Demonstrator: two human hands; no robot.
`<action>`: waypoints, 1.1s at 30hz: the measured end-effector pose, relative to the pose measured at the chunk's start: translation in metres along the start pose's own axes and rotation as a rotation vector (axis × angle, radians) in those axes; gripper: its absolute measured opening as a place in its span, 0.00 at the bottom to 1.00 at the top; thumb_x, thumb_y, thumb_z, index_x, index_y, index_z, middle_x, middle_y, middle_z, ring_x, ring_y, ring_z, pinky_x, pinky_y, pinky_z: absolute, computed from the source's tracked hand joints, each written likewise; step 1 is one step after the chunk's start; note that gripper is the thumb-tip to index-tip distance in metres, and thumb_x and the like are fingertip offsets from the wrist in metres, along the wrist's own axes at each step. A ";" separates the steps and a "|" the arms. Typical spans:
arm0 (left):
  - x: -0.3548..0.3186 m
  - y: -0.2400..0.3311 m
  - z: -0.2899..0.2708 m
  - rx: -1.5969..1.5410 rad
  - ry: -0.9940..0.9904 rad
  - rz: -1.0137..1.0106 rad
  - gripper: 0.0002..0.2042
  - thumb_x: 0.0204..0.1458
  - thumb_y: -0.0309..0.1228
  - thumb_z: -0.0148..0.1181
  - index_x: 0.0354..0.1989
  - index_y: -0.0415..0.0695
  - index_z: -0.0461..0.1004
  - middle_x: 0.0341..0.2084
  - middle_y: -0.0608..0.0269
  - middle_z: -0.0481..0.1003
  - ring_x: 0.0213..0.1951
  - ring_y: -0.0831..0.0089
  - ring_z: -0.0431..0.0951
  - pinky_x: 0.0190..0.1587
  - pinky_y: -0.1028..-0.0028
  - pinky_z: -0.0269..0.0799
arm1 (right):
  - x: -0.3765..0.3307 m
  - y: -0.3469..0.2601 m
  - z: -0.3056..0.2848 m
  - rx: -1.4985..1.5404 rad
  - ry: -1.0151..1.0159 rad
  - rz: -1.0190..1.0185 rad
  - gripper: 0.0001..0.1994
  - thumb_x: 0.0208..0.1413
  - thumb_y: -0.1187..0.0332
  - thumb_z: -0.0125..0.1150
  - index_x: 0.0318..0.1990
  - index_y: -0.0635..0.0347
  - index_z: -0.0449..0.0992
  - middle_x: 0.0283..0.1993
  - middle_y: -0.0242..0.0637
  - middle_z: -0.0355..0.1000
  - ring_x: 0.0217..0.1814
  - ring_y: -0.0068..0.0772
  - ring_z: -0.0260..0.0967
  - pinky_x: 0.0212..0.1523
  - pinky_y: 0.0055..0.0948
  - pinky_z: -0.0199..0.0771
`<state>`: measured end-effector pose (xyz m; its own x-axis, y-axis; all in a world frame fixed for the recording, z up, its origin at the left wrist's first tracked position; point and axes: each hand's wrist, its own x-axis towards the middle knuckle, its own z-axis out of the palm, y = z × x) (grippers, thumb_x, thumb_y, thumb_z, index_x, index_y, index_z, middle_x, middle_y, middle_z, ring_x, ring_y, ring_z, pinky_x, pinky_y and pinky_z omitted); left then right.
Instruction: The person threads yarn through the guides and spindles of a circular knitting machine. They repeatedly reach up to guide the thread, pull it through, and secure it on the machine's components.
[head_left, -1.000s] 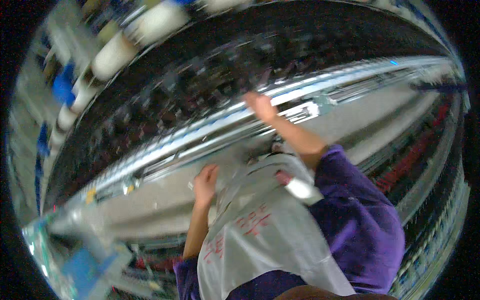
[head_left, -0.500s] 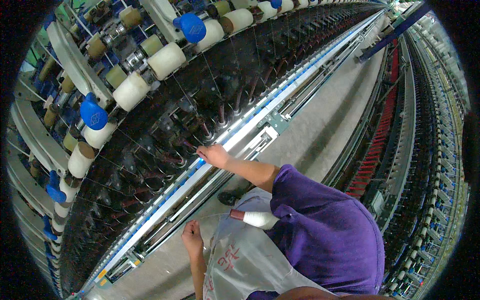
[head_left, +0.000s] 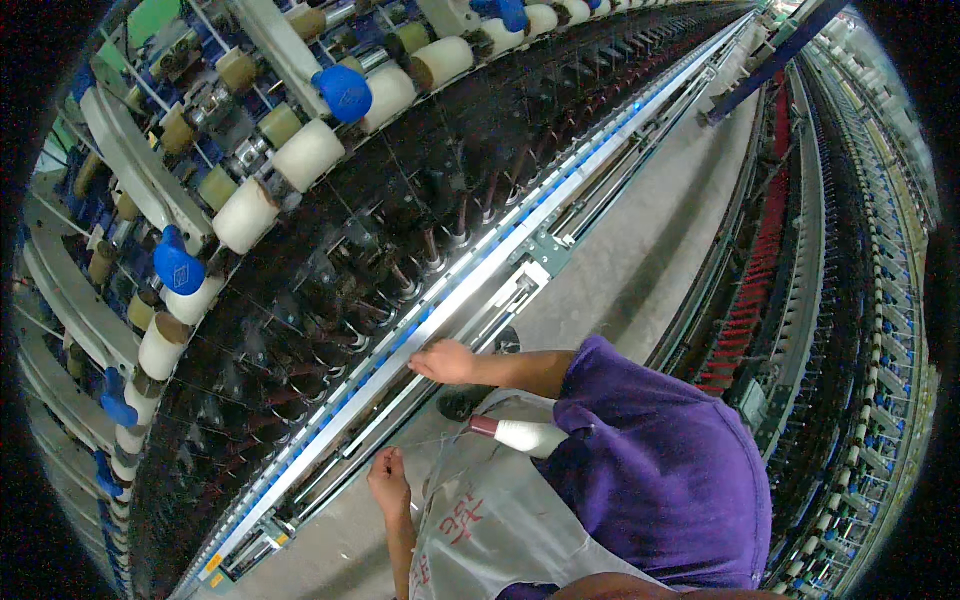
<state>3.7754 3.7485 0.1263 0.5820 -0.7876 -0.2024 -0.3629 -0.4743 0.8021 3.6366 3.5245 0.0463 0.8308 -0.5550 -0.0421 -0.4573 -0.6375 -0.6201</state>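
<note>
My right hand (head_left: 443, 360) is closed and held over the near side of the long white rail (head_left: 408, 345); what its fingers hold, if anything, is too small to see. Lower down, in front of the grey apron (head_left: 500, 488), my left hand (head_left: 388, 480) pinches a fine white thread. That thread runs toward a bobbin of white yarn (head_left: 525, 437) with a dark red tube end, which lies against the apron at my purple sleeve. Beyond the rail stand several dark red spindles (head_left: 407, 285) in a row.
At upper left are white rollers (head_left: 308, 156), blue knobs (head_left: 343, 93) and pale arms of the spinning frame. A green bracket (head_left: 545, 255) sticks out along the rail. Another machine with red bobbins (head_left: 745, 320) runs along the right, past the grey floor (head_left: 640, 260).
My right hand has drawn back from the spindles toward me, to the near side of the rail. My left hand has barely moved. The view has shifted slightly.
</note>
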 end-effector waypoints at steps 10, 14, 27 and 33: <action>0.053 0.041 0.027 -0.086 0.044 0.152 0.07 0.52 0.27 0.54 0.32 0.35 0.73 0.22 0.56 0.73 0.24 0.73 0.70 0.30 0.74 0.66 | -0.032 -0.056 -0.100 0.718 -0.311 -0.083 0.31 0.48 0.70 0.59 0.60 0.53 0.55 0.42 0.36 0.67 0.38 0.30 0.69 0.39 0.29 0.70; 0.085 0.043 0.046 -0.155 0.081 0.228 0.06 0.52 0.28 0.54 0.32 0.37 0.73 0.21 0.57 0.73 0.24 0.74 0.69 0.29 0.75 0.66 | -0.035 -0.062 -0.148 0.893 -0.330 -0.344 0.10 0.56 0.68 0.52 0.42 0.62 0.73 0.35 0.35 0.72 0.39 0.24 0.68 0.42 0.26 0.69; 0.139 0.047 0.106 0.243 0.160 0.175 0.11 0.51 0.33 0.54 0.43 0.47 0.73 0.19 0.49 0.73 0.21 0.55 0.74 0.25 0.61 0.68 | -0.041 0.099 -0.211 1.227 0.280 0.687 0.15 0.61 0.56 0.45 0.40 0.57 0.73 0.25 0.21 0.65 0.29 0.15 0.61 0.37 0.20 0.63; 0.156 0.044 0.134 0.416 0.227 0.086 0.13 0.51 0.33 0.53 0.45 0.49 0.72 0.19 0.49 0.74 0.22 0.54 0.74 0.25 0.60 0.68 | -0.032 0.141 -0.186 1.100 0.256 0.782 0.14 0.60 0.56 0.47 0.37 0.55 0.74 0.24 0.22 0.66 0.26 0.15 0.61 0.33 0.19 0.65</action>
<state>3.7529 3.5526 0.0546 0.6643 -0.7472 0.0199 -0.6503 -0.5647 0.5081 3.4865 3.3528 0.1061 0.3395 -0.7288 -0.5946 -0.1902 0.5659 -0.8023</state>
